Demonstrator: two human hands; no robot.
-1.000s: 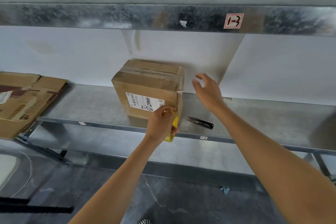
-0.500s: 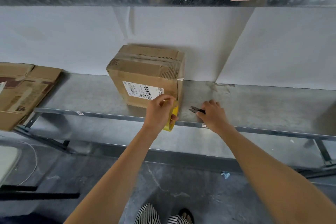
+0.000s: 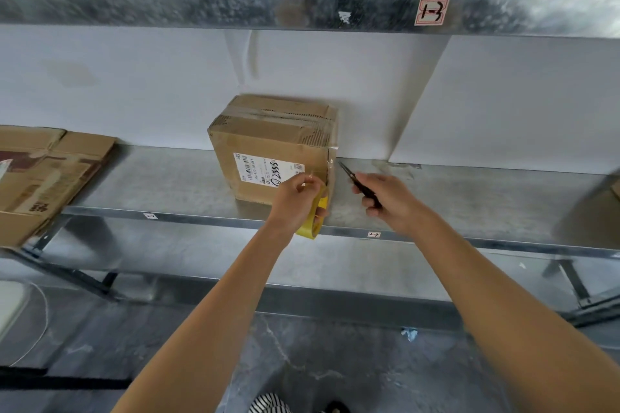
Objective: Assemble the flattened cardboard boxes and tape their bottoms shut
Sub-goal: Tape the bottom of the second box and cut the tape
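Sticker (image 3: 431, 11), red-bordered, on upper beam (image 3: 201, 5), upper right of frame: handwritten "1-3". White label (image 3: 268, 171) on box (image 3: 268, 141) front, centre of frame: barcode, handwritten "2555" lying sideways, fine print too small to read. Tags (image 3: 373, 234) on shelf (image 3: 167, 178) edge and dark print on cardboard (image 3: 67, 157), left of frame: illegible.

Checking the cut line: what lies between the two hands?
Head view: the clear tape strip stretched from the box corner down to the yellow roll the left hand holds; the right hand's snips point at it.

Head camera looks down at nearby shelf (image 3: 469, 198).
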